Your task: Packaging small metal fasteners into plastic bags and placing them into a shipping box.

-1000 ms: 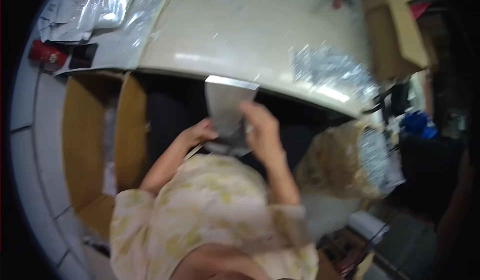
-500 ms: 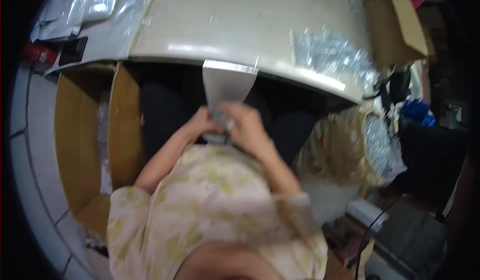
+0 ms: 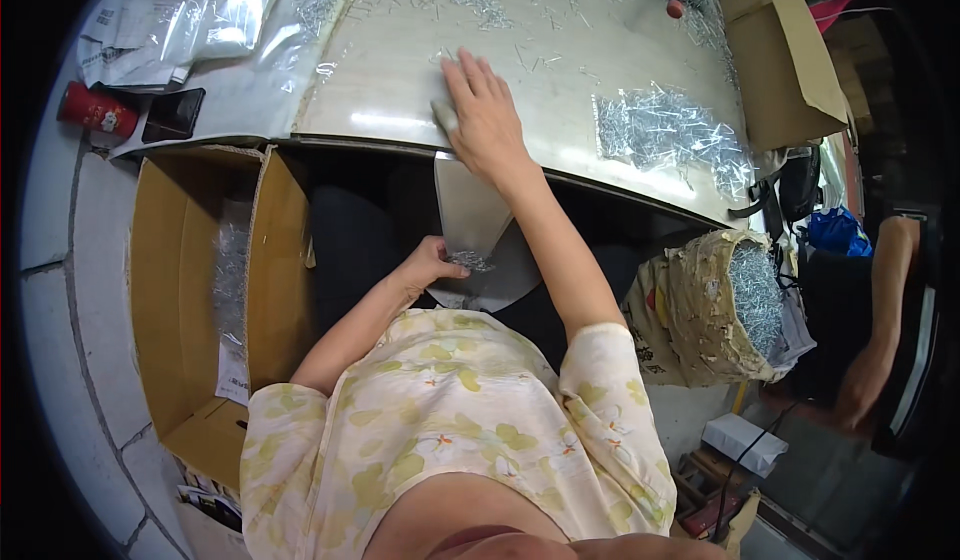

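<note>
My left hand (image 3: 430, 264) is closed around a small bunch of thin silvery metal pins (image 3: 470, 260), near my lap. Just beyond it, a pale tapered chute-like piece (image 3: 470, 205) slants down from the table's front edge. My right hand (image 3: 485, 115) lies on the pale tabletop (image 3: 400, 85) with its fingers stretched forward, and the thumb side is by the edge above the chute. Whether anything small lies under that palm is hidden. Loose pins (image 3: 480, 5) are scattered farther back on the table.
A clear bag of pins (image 3: 670, 130) lies on the table's right. An open cardboard box (image 3: 280, 260) stands left of my legs. To the right is a worn sack (image 3: 690, 305) full of pins. A red can (image 3: 97, 112) sits far left. Someone's bare arm (image 3: 885, 300) shows at far right.
Both hands were together over the chute near my lap. My right hand has moved forward onto the tabletop, while my left hand stays low, holding pins. The view has shifted slightly.
</note>
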Tool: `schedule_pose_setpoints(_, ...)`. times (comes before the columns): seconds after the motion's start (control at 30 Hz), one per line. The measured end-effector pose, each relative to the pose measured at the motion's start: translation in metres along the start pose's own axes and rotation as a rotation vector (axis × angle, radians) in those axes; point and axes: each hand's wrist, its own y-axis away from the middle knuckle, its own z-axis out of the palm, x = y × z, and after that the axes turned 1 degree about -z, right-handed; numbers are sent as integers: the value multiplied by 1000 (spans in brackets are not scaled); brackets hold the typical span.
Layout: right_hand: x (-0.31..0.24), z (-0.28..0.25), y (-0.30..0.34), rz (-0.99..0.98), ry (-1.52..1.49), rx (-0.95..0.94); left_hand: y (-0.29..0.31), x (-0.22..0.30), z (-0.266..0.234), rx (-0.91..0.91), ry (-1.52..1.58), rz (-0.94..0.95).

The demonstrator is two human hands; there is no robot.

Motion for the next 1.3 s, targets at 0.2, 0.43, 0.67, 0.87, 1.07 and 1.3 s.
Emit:
schedule_pose_setpoints(0.2, 1, -2, 24, -96, -53, -54, 1, 0, -1, -11, -35, 29)
schedule_pose_setpoints(0.43, -28, -61, 107, 33, -262, -29, -1, 17, -19, -194, -237, -53)
schedule_pose_setpoints(0.67, -14, -21, 166, 160, -393, -278, -2, 20, -3, -150, 54, 44)
schedule_pose_setpoints(0.87, -26, -23, 155, 409, -502, -251, -6, 2, -4, -59, 7, 15)
schedule_pose_setpoints(1.07, -24, -29, 145, 289, -428, -462, -3, -23, -9, -34, -66, -155)
schedule_pose_setpoints(1.3, 0, -73, 140, 479, -769, -227, 19, 58, 17, -17, -284, 198)
